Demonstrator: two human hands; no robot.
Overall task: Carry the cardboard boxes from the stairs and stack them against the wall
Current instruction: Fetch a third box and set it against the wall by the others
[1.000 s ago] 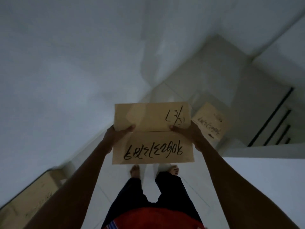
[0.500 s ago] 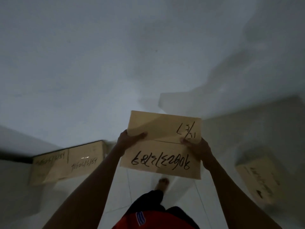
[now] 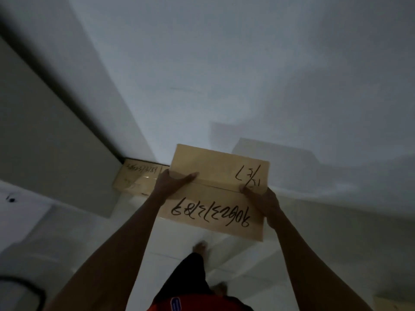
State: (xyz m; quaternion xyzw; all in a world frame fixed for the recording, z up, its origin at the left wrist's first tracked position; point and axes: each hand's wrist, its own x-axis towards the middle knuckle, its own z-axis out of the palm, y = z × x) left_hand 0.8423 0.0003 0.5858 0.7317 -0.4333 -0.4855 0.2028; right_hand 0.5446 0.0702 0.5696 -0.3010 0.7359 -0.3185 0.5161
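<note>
Since the earlier frame, the view has swung left: the stacked box on the floor (image 3: pixel 137 179) now sits close to the carried cardboard box (image 3: pixel 215 190), just beyond its left edge, and the box formerly at lower right has slid almost out of view, leaving only a corner (image 3: pixel 391 305) at the bottom right. Left of the carried box, the stacked box lies in the corner where a dark door edge (image 3: pixel 67 104) meets the white wall (image 3: pixel 224 63). The left hand (image 3: pixel 173 182) clamps the carried box's left edge, thumb across its top face. The box is held in the air in front of the person, handwritten digits on its top face. The right hand (image 3: pixel 262 198) clamps its right edge, thumb on top. Below the box, a bare foot (image 3: pixel 199 246) rests on the pale tiled floor (image 3: pixel 314 254).
</note>
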